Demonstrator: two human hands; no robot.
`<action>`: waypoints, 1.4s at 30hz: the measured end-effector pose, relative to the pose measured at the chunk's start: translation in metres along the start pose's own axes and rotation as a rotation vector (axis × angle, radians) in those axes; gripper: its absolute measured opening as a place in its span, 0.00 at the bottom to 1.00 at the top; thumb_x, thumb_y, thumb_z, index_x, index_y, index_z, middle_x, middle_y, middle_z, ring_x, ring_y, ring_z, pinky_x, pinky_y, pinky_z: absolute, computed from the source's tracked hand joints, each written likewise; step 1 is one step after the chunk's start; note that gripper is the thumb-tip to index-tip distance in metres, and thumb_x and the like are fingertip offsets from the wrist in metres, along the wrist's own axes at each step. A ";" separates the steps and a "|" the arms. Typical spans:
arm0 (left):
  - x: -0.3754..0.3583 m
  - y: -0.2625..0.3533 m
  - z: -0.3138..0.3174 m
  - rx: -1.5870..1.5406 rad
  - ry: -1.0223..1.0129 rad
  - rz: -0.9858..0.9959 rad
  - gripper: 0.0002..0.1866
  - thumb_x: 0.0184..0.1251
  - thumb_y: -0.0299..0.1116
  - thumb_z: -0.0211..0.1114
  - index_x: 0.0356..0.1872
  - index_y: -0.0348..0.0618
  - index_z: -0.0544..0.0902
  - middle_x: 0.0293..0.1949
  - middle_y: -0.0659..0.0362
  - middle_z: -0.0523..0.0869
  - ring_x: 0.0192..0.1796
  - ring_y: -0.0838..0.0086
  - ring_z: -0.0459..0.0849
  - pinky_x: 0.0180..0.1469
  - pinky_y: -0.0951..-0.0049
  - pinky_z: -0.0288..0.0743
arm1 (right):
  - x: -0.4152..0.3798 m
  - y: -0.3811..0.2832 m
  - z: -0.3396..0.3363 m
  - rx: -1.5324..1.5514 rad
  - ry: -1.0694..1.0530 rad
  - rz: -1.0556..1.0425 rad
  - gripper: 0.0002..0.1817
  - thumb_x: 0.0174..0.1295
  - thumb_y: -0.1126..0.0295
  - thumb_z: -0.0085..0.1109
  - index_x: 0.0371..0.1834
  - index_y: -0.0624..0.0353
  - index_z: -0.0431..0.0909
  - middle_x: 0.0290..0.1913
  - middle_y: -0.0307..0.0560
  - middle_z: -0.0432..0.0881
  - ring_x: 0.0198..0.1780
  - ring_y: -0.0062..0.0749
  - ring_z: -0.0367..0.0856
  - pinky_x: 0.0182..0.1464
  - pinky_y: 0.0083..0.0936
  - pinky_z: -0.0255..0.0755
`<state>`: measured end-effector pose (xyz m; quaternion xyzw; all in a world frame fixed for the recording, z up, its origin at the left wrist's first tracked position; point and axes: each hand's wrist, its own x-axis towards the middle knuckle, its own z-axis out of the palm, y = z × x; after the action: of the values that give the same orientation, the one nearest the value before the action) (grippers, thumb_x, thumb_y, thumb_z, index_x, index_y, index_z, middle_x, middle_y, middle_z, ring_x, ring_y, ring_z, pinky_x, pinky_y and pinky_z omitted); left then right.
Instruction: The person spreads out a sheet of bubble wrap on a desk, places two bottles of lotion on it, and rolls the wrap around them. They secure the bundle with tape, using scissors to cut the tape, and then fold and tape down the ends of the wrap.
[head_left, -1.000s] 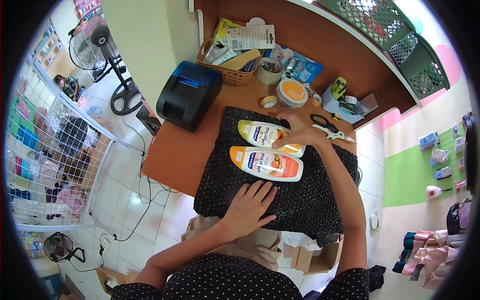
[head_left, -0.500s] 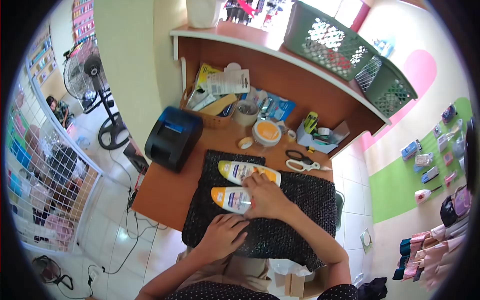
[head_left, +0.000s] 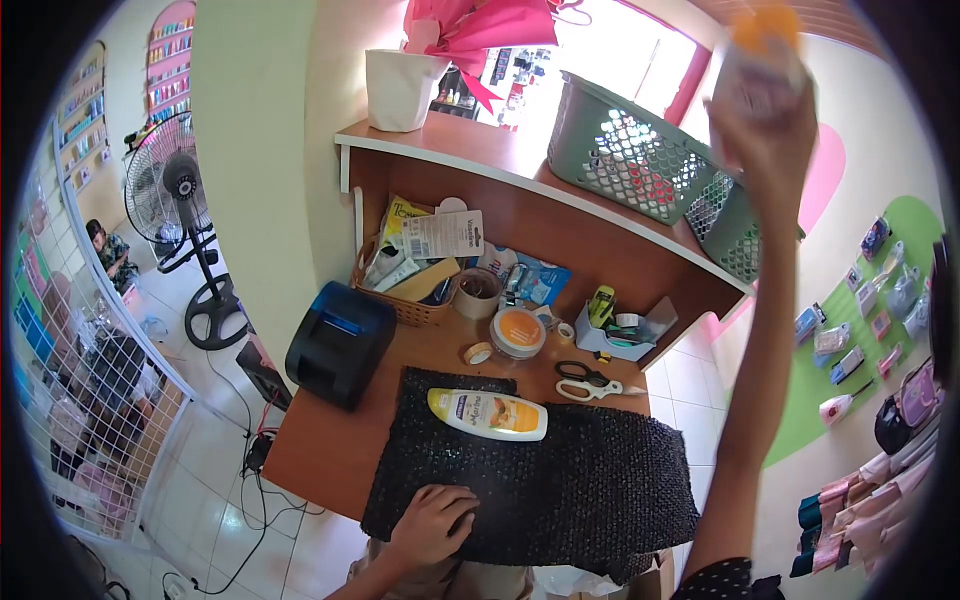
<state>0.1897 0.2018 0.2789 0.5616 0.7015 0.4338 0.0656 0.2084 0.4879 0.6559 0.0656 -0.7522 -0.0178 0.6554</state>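
Note:
My right hand (head_left: 768,130) is raised high at the upper right, with its fingers round a white lotion bottle (head_left: 765,75) that has an orange-yellow cap. Motion blurs that bottle. A second lotion bottle (head_left: 487,414), white with a yellow cap and an orange label, lies on its side on a sheet of black bubble wrap (head_left: 560,490). Near the front of the wrap rests my left hand (head_left: 435,522), fingers loosely bent on the sheet and holding nothing.
Behind the wrap are scissors (head_left: 590,383), tape rolls, a round orange-lidded tub (head_left: 519,332), a wicker basket (head_left: 408,308) and a black printer (head_left: 340,345). Green baskets (head_left: 630,150) and a white pot (head_left: 400,90) stand on the upper shelf. A person (head_left: 110,255) sits far left.
My right hand has lifted one bottle off the wrap, up and to the right. My left hand stays on the wrap. The view has tilted upward.

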 end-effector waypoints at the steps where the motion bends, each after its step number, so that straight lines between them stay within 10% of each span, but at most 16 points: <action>1: 0.000 0.000 0.000 -0.008 0.005 -0.011 0.09 0.55 0.29 0.62 0.37 0.42 0.82 0.43 0.59 0.81 0.50 0.70 0.78 0.56 0.66 0.66 | 0.033 0.033 0.008 -0.123 -0.161 -0.061 0.26 0.41 0.66 0.70 0.45 0.61 0.72 0.33 0.47 0.80 0.31 0.28 0.80 0.33 0.24 0.76; 6: 0.001 0.003 -0.001 -0.036 0.003 -0.101 0.10 0.53 0.30 0.63 0.37 0.43 0.82 0.43 0.60 0.81 0.49 0.70 0.79 0.55 0.67 0.67 | 0.061 0.157 0.073 -0.363 -0.824 0.061 0.40 0.36 0.71 0.64 0.60 0.65 0.65 0.43 0.52 0.78 0.38 0.34 0.79 0.37 0.26 0.75; 8: 0.003 0.005 -0.004 -0.061 -0.008 -0.110 0.11 0.54 0.30 0.62 0.39 0.41 0.80 0.43 0.57 0.80 0.49 0.67 0.77 0.56 0.65 0.66 | 0.061 0.135 0.086 -0.476 -1.296 0.352 0.38 0.41 0.69 0.64 0.61 0.63 0.65 0.47 0.53 0.77 0.41 0.34 0.78 0.42 0.28 0.74; 12: 0.004 0.008 -0.004 -0.083 -0.008 -0.140 0.11 0.53 0.30 0.63 0.39 0.41 0.79 0.43 0.57 0.79 0.49 0.66 0.77 0.56 0.64 0.66 | 0.050 0.194 0.101 -0.135 -1.543 0.671 0.18 0.50 0.65 0.61 0.44 0.60 0.75 0.31 0.42 0.79 0.31 0.23 0.78 0.31 0.22 0.73; 31: 0.006 0.007 -0.002 -0.016 0.010 -0.124 0.11 0.50 0.31 0.65 0.37 0.43 0.80 0.43 0.59 0.79 0.48 0.68 0.78 0.54 0.66 0.67 | 0.051 0.139 0.103 -0.386 -1.299 0.543 0.19 0.53 0.66 0.62 0.47 0.59 0.76 0.39 0.49 0.80 0.39 0.31 0.79 0.38 0.35 0.77; 35: 0.006 0.008 -0.003 -0.028 0.009 -0.121 0.11 0.51 0.31 0.64 0.37 0.42 0.80 0.43 0.59 0.79 0.48 0.67 0.78 0.54 0.65 0.67 | 0.057 0.080 0.072 -0.401 -0.865 0.541 0.19 0.53 0.66 0.62 0.48 0.59 0.76 0.41 0.50 0.80 0.41 0.32 0.80 0.39 0.38 0.77; 38: 0.005 0.005 -0.001 -0.038 0.020 -0.107 0.10 0.51 0.30 0.64 0.36 0.42 0.80 0.43 0.59 0.79 0.48 0.67 0.78 0.54 0.65 0.67 | 0.019 0.013 0.018 -0.166 -0.374 -0.010 0.16 0.54 0.64 0.60 0.46 0.57 0.77 0.41 0.48 0.80 0.41 0.30 0.79 0.44 0.35 0.75; 40: 0.005 0.007 -0.002 -0.051 0.033 -0.115 0.10 0.51 0.29 0.63 0.36 0.42 0.80 0.42 0.58 0.79 0.47 0.67 0.78 0.54 0.65 0.67 | -0.057 -0.034 0.013 -0.192 -0.201 0.048 0.14 0.53 0.66 0.61 0.41 0.60 0.79 0.40 0.45 0.81 0.41 0.28 0.79 0.44 0.28 0.72; 42: 0.007 0.007 -0.002 -0.064 0.034 -0.116 0.10 0.51 0.28 0.63 0.36 0.42 0.80 0.41 0.58 0.80 0.47 0.66 0.78 0.54 0.65 0.67 | -0.145 -0.073 0.023 -0.053 -0.579 0.204 0.15 0.51 0.68 0.62 0.42 0.62 0.77 0.40 0.44 0.81 0.42 0.28 0.79 0.46 0.26 0.71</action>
<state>0.1912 0.2063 0.2883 0.5099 0.7199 0.4609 0.0964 0.2104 0.4322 0.5021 -0.0350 -0.9097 0.0105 0.4137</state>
